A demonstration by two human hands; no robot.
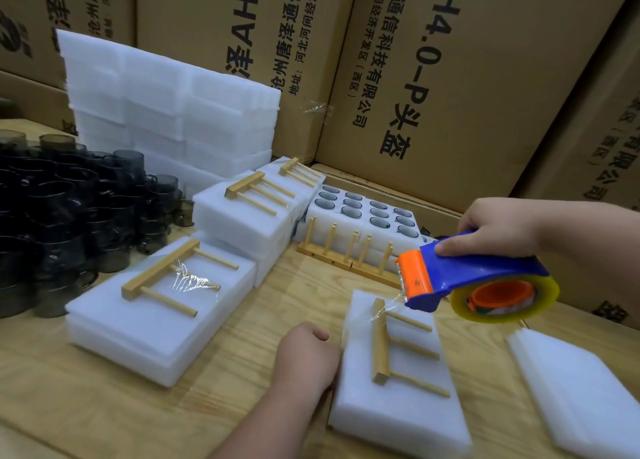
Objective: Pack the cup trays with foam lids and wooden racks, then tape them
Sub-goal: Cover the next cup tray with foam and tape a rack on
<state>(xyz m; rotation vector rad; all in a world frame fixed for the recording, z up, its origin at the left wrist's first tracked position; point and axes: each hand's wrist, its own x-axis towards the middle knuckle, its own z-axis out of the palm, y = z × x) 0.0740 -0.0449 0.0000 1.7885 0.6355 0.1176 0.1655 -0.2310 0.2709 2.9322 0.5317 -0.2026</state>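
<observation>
- Foam-lidded cup tray lies lower centre-right on the wooden table, a wooden rack flat on top.
- Left hand, fingers curled, presses the tray's left edge.
- Right hand grips the tape dispenser above the tray's far end; clear tape reaches the rack.
- Dark cups crowd the left.

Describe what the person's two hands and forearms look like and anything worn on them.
Both the left hand and right hand are bare: no gloves, rings, watch or bands show. Both forearms are uncovered as far as the picture's edge, with no sleeve in view. Fingernails look short and unpainted.
</observation>
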